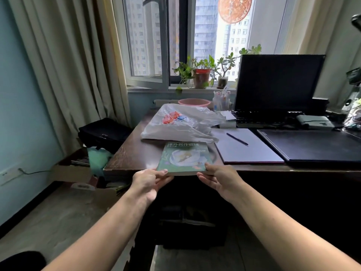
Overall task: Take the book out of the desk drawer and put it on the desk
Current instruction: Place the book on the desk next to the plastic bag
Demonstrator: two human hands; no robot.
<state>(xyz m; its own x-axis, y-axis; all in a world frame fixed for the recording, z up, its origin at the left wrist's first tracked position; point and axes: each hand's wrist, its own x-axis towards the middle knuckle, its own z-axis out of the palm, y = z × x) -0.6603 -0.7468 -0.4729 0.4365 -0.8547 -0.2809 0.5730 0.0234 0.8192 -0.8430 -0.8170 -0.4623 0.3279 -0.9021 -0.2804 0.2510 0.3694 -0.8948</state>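
both hands (150, 179) hold book (184, 158), desk (132, 155) edge

Dark wooden desk (134, 153), and it's crowded. A green book (184, 157) sits at the front edge, left of centre. Just behind it slumps a white plastic bag (181, 124). To the right lies a grey pad (244, 147) with a pen (237, 138) on top, then a black mat (312, 145). Along the back edge: keyboard (259, 116) and monitor (277, 83).
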